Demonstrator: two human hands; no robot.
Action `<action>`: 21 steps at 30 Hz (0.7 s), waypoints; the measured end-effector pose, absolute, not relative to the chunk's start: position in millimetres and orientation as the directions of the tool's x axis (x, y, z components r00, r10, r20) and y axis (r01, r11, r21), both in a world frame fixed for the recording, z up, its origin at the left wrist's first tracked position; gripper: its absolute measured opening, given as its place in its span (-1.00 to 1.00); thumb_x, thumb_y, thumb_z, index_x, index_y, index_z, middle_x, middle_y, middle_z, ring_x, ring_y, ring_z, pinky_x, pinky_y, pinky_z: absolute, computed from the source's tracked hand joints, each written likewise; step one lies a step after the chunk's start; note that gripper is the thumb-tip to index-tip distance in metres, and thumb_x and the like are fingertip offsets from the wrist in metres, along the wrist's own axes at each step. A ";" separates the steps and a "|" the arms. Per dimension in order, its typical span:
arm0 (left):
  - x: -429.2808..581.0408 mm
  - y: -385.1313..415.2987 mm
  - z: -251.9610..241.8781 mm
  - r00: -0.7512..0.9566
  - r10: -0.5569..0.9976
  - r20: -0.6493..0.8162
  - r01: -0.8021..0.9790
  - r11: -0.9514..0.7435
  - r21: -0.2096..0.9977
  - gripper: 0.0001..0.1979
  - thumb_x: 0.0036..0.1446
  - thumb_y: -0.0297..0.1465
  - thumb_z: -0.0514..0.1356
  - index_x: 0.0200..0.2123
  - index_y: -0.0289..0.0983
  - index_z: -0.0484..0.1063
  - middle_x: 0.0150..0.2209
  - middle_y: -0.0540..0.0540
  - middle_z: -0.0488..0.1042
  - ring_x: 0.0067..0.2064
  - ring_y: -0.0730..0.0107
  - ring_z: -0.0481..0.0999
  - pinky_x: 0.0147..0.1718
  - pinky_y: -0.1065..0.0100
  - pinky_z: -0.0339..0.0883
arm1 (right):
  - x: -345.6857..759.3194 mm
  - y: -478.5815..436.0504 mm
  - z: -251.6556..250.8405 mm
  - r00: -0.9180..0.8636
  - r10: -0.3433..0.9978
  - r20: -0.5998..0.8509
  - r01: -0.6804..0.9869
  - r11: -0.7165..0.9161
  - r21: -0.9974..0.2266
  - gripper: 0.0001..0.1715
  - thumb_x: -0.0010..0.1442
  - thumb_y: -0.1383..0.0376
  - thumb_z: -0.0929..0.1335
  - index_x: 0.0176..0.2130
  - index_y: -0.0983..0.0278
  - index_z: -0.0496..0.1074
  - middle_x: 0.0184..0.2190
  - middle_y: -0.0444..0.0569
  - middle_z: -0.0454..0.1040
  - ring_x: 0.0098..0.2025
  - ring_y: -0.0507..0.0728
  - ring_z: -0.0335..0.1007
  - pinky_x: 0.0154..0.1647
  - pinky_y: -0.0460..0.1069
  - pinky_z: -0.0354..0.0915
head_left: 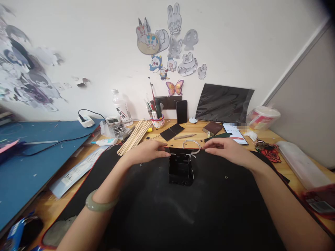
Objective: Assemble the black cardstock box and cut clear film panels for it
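A small black box [179,166], apparently of folded card, stands on the black mat [157,209] with an inner side facing me. My left hand [148,150] is at its upper left corner, thumb and fingers closed about the edge of the raised top flap. A pale bangle circles that forearm. To the right of the box, apart from it, my right hand [226,150] hovers with thumb and fingers separated and nothing between them. Between that hand and the box lies a loop of white cord [192,141]; a white strand shows along the box's right side.
Behind the mat are wooden sticks [134,136], a black card piece [172,132], a wooden-handled tool [185,136], a pen cup [157,122] and a lit phone [235,133]. A water bottle [122,109] stands at the wall. A clear case [303,164] lies right.
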State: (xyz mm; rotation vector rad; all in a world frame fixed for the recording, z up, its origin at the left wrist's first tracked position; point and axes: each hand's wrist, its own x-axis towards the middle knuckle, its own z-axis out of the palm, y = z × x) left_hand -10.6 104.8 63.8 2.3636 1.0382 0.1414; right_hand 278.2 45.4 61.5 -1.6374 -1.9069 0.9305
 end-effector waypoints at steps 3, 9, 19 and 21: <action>-30.1 102.3 59.2 0.652 0.740 -0.163 0.711 -0.523 0.471 -0.60 0.07 -0.14 0.08 -0.10 -0.23 0.42 -0.22 -0.07 0.52 -0.22 0.26 0.47 -0.27 0.38 0.26 | 274.6 38.3 46.9 -0.257 0.959 -0.123 0.677 0.087 -0.730 -0.78 0.05 0.14 0.32 -0.36 0.24 0.43 -0.38 -0.10 0.49 -0.30 0.11 0.40 -0.26 -0.03 0.26; -35.9 68.8 36.9 0.573 0.818 0.053 0.589 -0.456 0.667 -0.72 0.12 -0.24 0.06 -0.23 -0.28 0.43 -0.43 -0.03 0.47 -0.45 0.43 0.42 -0.44 0.45 0.25 | 254.7 18.5 28.5 -0.383 0.921 -0.065 0.569 0.180 -0.803 -0.75 -0.03 0.19 0.40 -0.32 0.23 0.36 -0.46 -0.15 0.31 -0.43 0.03 0.25 -0.43 -0.08 0.23; -3.1 52.5 15.5 0.684 0.709 0.170 0.536 -0.647 0.543 -0.83 0.10 -0.31 0.13 -0.25 -0.19 0.47 -0.38 0.01 0.42 -0.40 0.48 0.40 -0.42 0.50 0.21 | 237.3 20.5 17.3 -0.453 0.889 0.065 0.629 0.370 -0.683 -0.86 0.06 0.20 0.35 -0.37 0.22 0.45 -0.49 -0.17 0.32 -0.47 0.00 0.25 -0.41 -0.09 0.17; 2.9 59.1 12.1 0.643 0.734 0.220 0.533 -0.634 0.560 -0.82 0.11 -0.30 0.13 -0.26 -0.21 0.48 -0.38 0.00 0.42 -0.39 0.47 0.40 -0.41 0.49 0.22 | 241.5 26.3 16.6 -0.398 0.914 0.079 0.639 0.338 -0.691 -0.83 0.06 0.18 0.35 -0.40 0.24 0.44 -0.52 -0.17 0.31 -0.49 0.00 0.24 -0.43 -0.09 0.16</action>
